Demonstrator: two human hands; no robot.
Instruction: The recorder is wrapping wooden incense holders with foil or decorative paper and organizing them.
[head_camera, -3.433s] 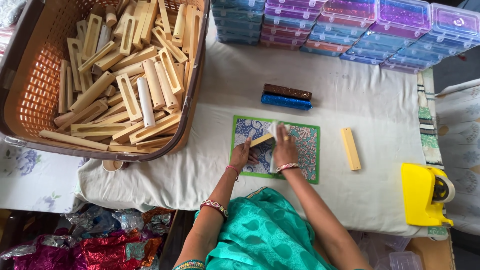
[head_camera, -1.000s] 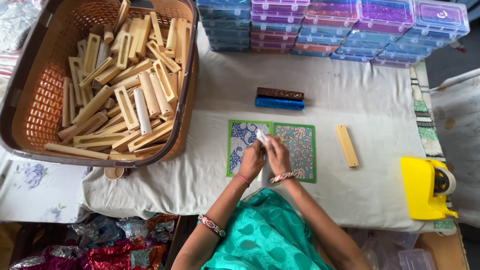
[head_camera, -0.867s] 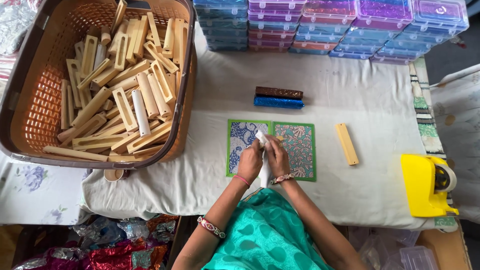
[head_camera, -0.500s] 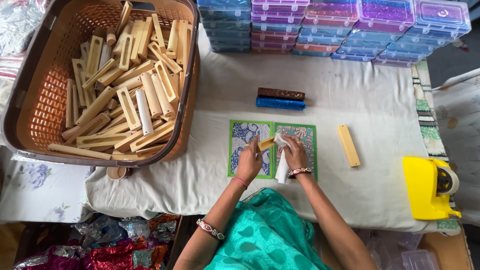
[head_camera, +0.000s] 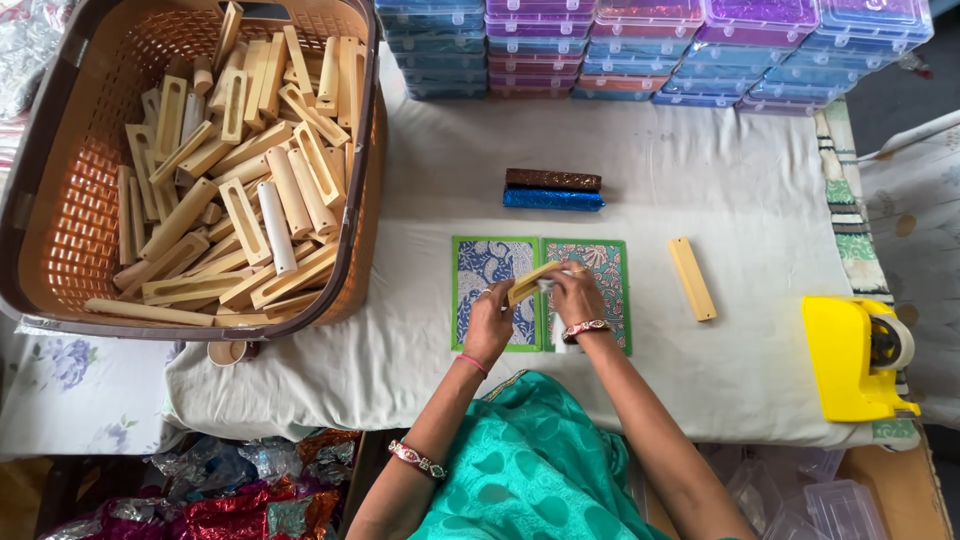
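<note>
Centrally, one pale wooden bar is held between both hands, raised just above two patterned paper sheets that lie side by side on the surface.

- Left hand: fingers closed in a pinch on the nearer, lower end of the bar.
- Right hand: fingers closed about the farther end; a small whitish scrap is seen at the fingertips, its kind too small to tell.
- Wooden bar: slim, oblong, tilted. It is judged light, stiff and smooth, unlikely to bend or break under finger pressure. A pinch at each short end, as shown, is judged the steadiest grip, since the long faces are left free.
- Paper sheets: one blue and white, one teal with red, each bordered green; judged thin, limp and easily creased.
- White cloth: spread over the surface, wrinkled.
- Second plain bar: laid flat on the cloth, well apart to the right of the sheets.
- Two covered bars: one dark brown, one glittering blue, laid touching, beyond the sheets.
- Brown basket: at far left, heaped with many like bars, some slotted, and one white cylinder.
- Stacked lidded boxes: clear-topped, in blue, pink and purple, ranged along the far edge.
- Yellow tape dispenser: at the right edge.
</note>
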